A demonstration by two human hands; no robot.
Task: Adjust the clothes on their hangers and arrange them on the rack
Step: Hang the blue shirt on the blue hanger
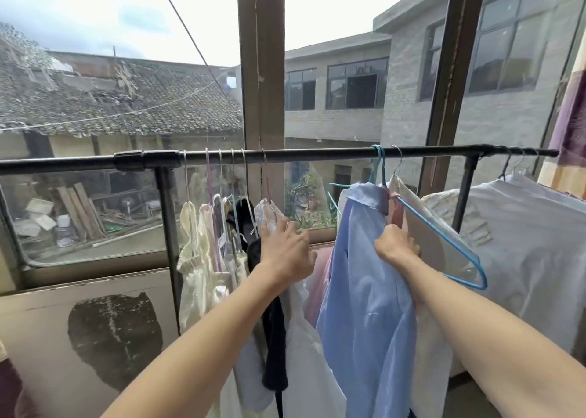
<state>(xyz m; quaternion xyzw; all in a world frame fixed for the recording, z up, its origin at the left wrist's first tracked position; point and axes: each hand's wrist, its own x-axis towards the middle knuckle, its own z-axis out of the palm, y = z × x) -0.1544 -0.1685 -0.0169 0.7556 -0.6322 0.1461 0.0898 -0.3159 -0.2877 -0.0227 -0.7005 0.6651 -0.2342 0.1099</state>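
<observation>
Head view of a clothes rack (285,156) set before a window. Left hand (287,249): fingers spread and relaxed, resting against a white garment (304,338) at the edge of a bunched group of pale clothes (203,259) and one black item (274,332). Right hand (396,243): fingers clenched on the shoulder of a light blue shirt (364,306), which hangs from the bar just right of centre. A blue wire hanger (444,243) juts out bare beside this shirt, so the shirt appears to sit crooked on it. Judged handling: thin, limp, light fabric that slides easily on smooth wire. Best held at the collar or shoulder seam, the hanger steadied at its hook. A large white garment (523,243) hangs further right.
</observation>
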